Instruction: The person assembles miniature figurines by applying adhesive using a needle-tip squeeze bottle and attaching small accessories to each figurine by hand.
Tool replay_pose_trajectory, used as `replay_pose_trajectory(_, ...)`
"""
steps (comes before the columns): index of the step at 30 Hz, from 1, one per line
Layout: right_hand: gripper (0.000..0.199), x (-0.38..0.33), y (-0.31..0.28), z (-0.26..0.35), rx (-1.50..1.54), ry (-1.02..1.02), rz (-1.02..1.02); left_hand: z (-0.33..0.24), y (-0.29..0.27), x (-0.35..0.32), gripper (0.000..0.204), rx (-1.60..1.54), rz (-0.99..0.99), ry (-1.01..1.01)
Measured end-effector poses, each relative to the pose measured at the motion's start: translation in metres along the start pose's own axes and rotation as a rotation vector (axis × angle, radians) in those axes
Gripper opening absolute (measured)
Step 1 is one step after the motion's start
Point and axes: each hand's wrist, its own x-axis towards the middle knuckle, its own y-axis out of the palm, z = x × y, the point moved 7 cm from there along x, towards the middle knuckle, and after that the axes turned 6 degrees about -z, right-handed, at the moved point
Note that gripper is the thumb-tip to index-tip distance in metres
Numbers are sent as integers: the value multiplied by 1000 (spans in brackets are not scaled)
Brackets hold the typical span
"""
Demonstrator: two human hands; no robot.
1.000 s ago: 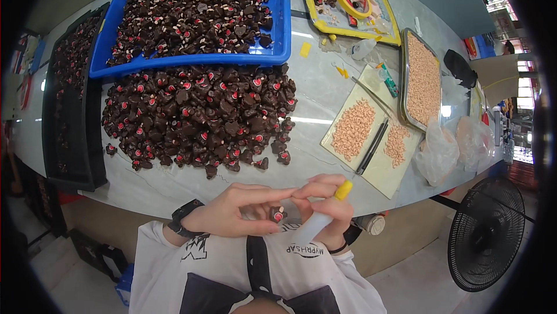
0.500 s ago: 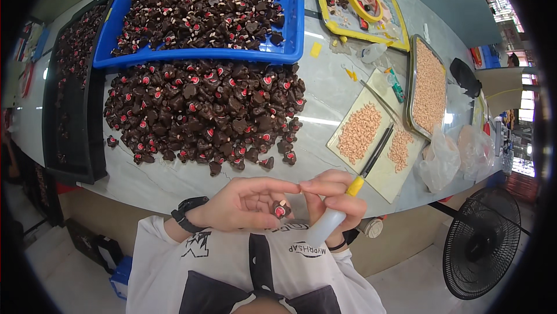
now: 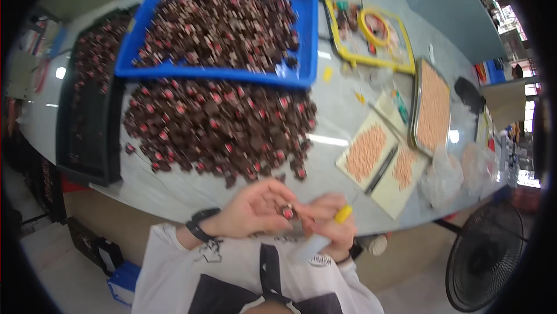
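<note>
Close to my body, my left hand holds a small dark brown figurine with a red spot between its fingers. The fingertips of my right hand meet the figurine's right side; whether they pinch a tiny part there is blurred. That same hand grips a translucent white squeeze bottle with a yellow tip, lying slanted across the palm. Beyond my hands spreads a large heap of similar brown figurines on the table.
Behind the heap stands a blue tray of brown figurines, with a black tray at left. At right, a pale board bears small pink pieces and black tweezers. Beyond are a pink-filled metal tray, yellow-rimmed tray and fan.
The view has shifted, so the table's things sit lower and farther right. My right fingertips have come from the tip of my left index finger down to the figurine.
</note>
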Motion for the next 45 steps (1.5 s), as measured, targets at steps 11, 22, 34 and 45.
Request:
replay_pose_trajectory(11, 20, -17, 6, -7, 157, 535, -75, 1, 3, -7, 37, 98, -44, 213)
replay_pose_trajectory(22, 43, -19, 5, 13, 45, -19, -263, -10, 31, -11, 28, 232, 1, 285)
replay_pose_trajectory(34, 26, -25, 2, 2, 380, 414, -433, 15, 26, -2, 42, 42, 157, 187)
replay_pose_trajectory(45, 36, -26, 1, -14, 309, 228, -436, 8, 23, -8, 35, 18, 102, 132)
